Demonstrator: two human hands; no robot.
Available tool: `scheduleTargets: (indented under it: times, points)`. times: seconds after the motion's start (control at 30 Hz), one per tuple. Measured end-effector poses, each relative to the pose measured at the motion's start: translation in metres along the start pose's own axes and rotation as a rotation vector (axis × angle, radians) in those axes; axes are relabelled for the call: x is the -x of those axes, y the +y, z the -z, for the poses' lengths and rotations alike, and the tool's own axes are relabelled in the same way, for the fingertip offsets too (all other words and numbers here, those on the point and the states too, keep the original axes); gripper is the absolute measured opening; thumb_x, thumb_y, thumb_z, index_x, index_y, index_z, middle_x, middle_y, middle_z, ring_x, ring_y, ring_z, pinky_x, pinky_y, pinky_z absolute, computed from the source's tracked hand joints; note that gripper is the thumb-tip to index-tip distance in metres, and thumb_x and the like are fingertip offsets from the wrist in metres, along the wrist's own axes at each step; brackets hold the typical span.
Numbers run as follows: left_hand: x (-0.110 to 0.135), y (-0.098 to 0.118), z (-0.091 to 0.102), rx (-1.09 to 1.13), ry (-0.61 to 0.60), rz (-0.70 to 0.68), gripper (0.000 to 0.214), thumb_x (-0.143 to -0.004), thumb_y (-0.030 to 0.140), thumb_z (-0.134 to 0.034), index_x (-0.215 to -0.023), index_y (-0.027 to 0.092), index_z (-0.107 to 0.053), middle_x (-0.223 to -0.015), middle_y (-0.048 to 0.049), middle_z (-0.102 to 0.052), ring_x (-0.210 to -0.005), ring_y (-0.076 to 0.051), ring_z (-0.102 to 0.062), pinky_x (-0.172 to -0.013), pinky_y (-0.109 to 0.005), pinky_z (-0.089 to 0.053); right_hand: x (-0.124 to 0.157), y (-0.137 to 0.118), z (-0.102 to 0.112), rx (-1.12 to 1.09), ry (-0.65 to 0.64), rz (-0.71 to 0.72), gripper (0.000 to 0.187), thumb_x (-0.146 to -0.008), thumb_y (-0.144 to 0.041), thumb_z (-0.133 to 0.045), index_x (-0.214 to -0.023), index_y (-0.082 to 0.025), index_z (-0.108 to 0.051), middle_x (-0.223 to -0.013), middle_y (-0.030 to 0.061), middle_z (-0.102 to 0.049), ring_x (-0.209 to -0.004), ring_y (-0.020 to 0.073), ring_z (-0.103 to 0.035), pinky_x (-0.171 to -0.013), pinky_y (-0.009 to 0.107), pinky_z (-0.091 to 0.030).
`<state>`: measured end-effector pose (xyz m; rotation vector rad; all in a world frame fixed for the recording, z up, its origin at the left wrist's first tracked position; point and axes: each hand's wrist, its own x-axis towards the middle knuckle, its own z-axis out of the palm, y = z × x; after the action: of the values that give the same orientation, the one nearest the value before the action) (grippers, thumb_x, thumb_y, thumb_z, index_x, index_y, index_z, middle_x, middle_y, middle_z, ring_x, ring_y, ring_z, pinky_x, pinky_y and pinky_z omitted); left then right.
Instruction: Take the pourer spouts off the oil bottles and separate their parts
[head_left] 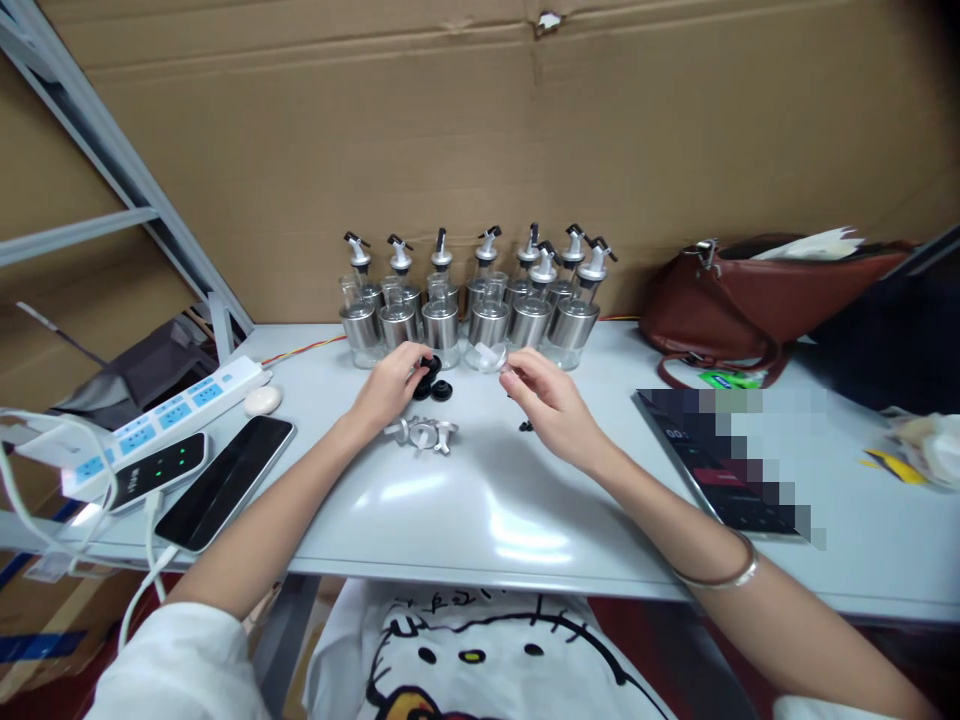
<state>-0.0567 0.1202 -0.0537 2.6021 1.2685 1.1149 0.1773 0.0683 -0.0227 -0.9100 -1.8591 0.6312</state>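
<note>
My left hand [391, 384] is closed, its fingertips pinching a black rubber stopper [430, 366] over a small pile. Another black stopper [442, 391] lies just right of that pile. Between the thumb and fingers of my right hand [551, 405] is a silver-white pour spout [491, 356], tilted to the left. Several loose silver spouts [424, 434] lie on the table below my left hand. Tiny black parts [526, 427] lie beside my right hand, partly hidden by it. Behind both hands stand glass bottles with steel sleeves [440, 325], the front left ones without spouts.
Further bottles carry fitted pour spouts [576, 240] along the cardboard wall [480, 140]. To the left on the white table [450, 510] lie a power strip [172, 415], a phone [225, 485] and cables. At right are a tablet [720, 460] and a brown bag [712, 310].
</note>
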Motion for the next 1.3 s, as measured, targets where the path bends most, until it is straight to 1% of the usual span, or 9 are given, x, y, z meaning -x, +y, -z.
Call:
scheduleTargets:
  times: [0.17, 0.33, 0.47, 0.67, 0.83, 1.0, 1.13, 1.2, 1.3]
  points:
    - [-0.005, -0.003, -0.009, 0.047, -0.052, -0.019, 0.018, -0.090, 0.015, -0.043, -0.090, 0.016, -0.061, -0.105, -0.0081, -0.064, -0.096, -0.017, -0.061, -0.087, -0.032, -0.049, 0.001, 0.004, -0.002, -0.008, 0.067, -0.039, 0.016, -0.087, -0.031, -0.051, -0.094, -0.018, -0.058, -0.079, 0.0020, -0.052, -0.069, 0.0142, -0.048, -0.065, 0.029, -0.039]
    - [-0.008, -0.006, -0.012, 0.055, -0.203, -0.032, 0.028, -0.090, 0.014, -0.038, -0.102, 0.016, -0.064, -0.111, -0.0087, -0.066, -0.103, -0.018, -0.062, -0.093, -0.035, -0.048, 0.001, 0.002, -0.003, 0.025, 0.072, -0.044, 0.018, -0.086, -0.032, -0.051, -0.093, -0.017, -0.060, -0.075, 0.0021, -0.053, -0.067, 0.0145, -0.048, -0.062, 0.029, -0.039]
    - [-0.006, -0.007, -0.014, 0.029, -0.252, -0.020, 0.032, -0.091, 0.015, -0.036, -0.113, 0.013, -0.060, -0.117, -0.0110, -0.064, -0.109, -0.021, -0.058, -0.096, -0.038, -0.046, 0.001, 0.000, -0.004, 0.062, 0.037, -0.077, 0.017, -0.085, -0.032, -0.052, -0.092, -0.017, -0.058, -0.073, 0.0016, -0.056, -0.065, 0.0143, -0.049, -0.060, 0.027, -0.039]
    - [-0.005, -0.006, -0.011, 0.003, -0.317, 0.044, 0.037, -0.092, 0.017, -0.036, -0.125, 0.017, -0.052, -0.119, -0.0092, -0.063, -0.111, -0.022, -0.054, -0.097, -0.043, -0.043, 0.005, -0.003, -0.004, 0.111, -0.130, -0.119, 0.021, -0.086, -0.031, -0.050, -0.101, -0.017, -0.045, -0.073, 0.0010, -0.061, -0.062, 0.0140, -0.054, -0.058, 0.026, -0.039]
    - [-0.004, -0.006, -0.009, 0.019, -0.400, 0.041, 0.039, -0.092, 0.017, -0.034, -0.127, 0.021, -0.052, -0.130, -0.0089, -0.054, -0.119, -0.021, -0.050, -0.102, -0.042, -0.040, 0.007, -0.008, -0.001, 0.238, -0.369, -0.017, 0.015, -0.093, -0.025, -0.036, -0.090, -0.019, -0.050, -0.069, 0.0004, -0.056, -0.060, 0.0133, -0.050, -0.059, 0.026, -0.038]
    - [-0.001, -0.008, -0.010, 0.051, -0.420, 0.047, 0.039, -0.093, 0.020, -0.034, -0.127, 0.020, -0.053, -0.137, -0.0084, -0.051, -0.126, -0.020, -0.047, -0.107, -0.040, -0.036, 0.009, -0.001, -0.006, 0.266, -0.538, -0.009, 0.014, -0.091, -0.019, -0.040, -0.093, -0.019, -0.054, -0.082, 0.0051, -0.063, -0.073, 0.0172, -0.057, -0.069, 0.031, -0.044]
    - [-0.001, -0.002, -0.001, 0.111, -0.396, 0.067, 0.040, -0.096, 0.028, -0.031, -0.129, 0.019, -0.051, -0.144, -0.0084, -0.045, -0.132, -0.018, -0.042, -0.111, -0.039, -0.032, 0.012, 0.008, -0.012, 0.298, -0.490, 0.063, 0.018, -0.092, -0.021, -0.042, -0.103, -0.017, -0.055, -0.113, 0.0137, -0.055, -0.099, 0.0217, -0.057, -0.087, 0.037, -0.045]
    - [-0.002, 0.003, 0.007, 0.141, -0.350, 0.090, 0.042, -0.097, 0.033, -0.029, -0.129, 0.018, -0.051, -0.143, -0.0085, -0.045, -0.132, -0.018, -0.041, -0.112, -0.039, -0.030, 0.012, 0.007, -0.011, 0.320, -0.449, 0.040, 0.022, -0.093, -0.023, -0.040, -0.109, -0.016, -0.053, -0.115, 0.0142, -0.051, -0.092, 0.0198, -0.058, -0.085, 0.037, -0.046]
    - [-0.003, 0.009, 0.013, 0.146, -0.317, 0.114, 0.044, -0.097, 0.039, -0.028, -0.126, 0.017, -0.053, -0.136, -0.0086, -0.053, -0.129, -0.019, -0.045, -0.111, -0.039, -0.031, 0.010, 0.001, -0.009, 0.314, -0.468, -0.047, 0.023, -0.093, -0.027, -0.042, -0.108, -0.015, -0.055, -0.095, 0.0092, -0.057, -0.076, 0.0173, -0.056, -0.075, 0.035, -0.047]
